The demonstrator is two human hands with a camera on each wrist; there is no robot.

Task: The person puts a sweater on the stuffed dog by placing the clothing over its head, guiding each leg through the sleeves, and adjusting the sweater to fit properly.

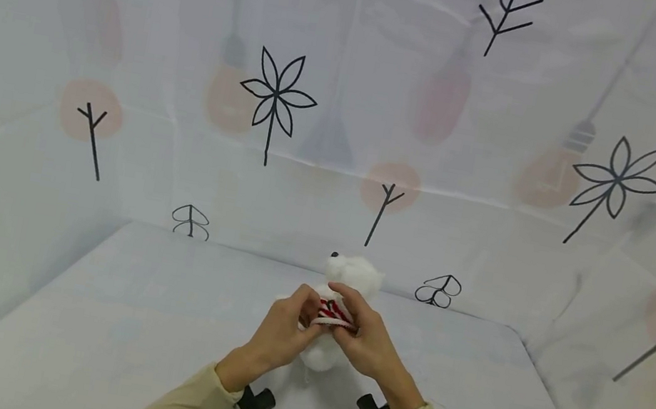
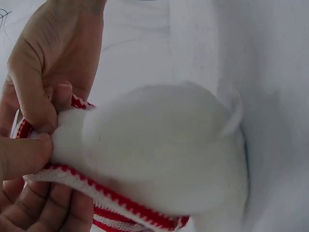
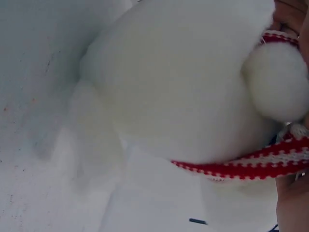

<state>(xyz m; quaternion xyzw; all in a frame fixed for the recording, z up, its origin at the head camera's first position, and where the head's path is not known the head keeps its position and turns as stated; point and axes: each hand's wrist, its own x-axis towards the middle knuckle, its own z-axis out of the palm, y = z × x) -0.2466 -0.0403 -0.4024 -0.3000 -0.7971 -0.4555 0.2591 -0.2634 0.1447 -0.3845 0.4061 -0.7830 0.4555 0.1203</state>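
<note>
A white plush bear (image 1: 358, 273) sits upright on the white surface, its dark nose toward the left in the head view. Around its upper body is a red-and-white striped knit garment (image 1: 333, 312), loose at its lower edge. My left hand (image 1: 280, 327) pinches this knit on the left side, thumb and fingers bent. On the other side my right hand (image 1: 369, 341) grips the garment's edge too, with both thumbs close together. The bear's round belly (image 2: 159, 135) fills the left wrist view. One stubby white paw (image 3: 279, 82) shows between the knit bands in the right wrist view.
The bear stands on a white-covered table (image 1: 151, 327). A pale cloth backdrop (image 1: 313, 216) with printed plants and lamps encloses the back and sides. Black wrist mounts (image 1: 256, 403) stick out beneath both sleeves (image 1: 190, 402).
</note>
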